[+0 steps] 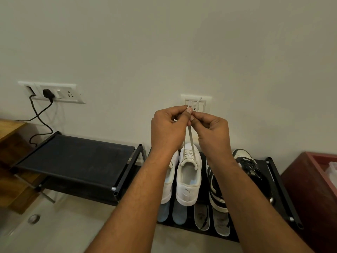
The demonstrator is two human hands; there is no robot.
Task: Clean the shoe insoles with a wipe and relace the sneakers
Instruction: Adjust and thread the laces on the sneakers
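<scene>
A white sneaker (188, 178) stands on the black rack shelf (280, 189), toe toward the wall. Its white lace (190, 136) runs up from the eyelets to my hands. My left hand (168, 126) and my right hand (212, 130) are raised together above the shoe, each pinching a lace end at the fingertips. A second white sneaker (169, 179) lies beside it, partly behind my left forearm. Two blue insoles (179, 212) and two grey insoles (201, 216) lie on the lower shelf.
Black-and-white sneakers (242, 172) sit right of the white pair. An empty black rack shelf (76, 161) stands at left. Wall sockets with a plugged black cable (48, 94) are upper left. A red-brown box (313, 181) is at right, wooden furniture (11, 136) at far left.
</scene>
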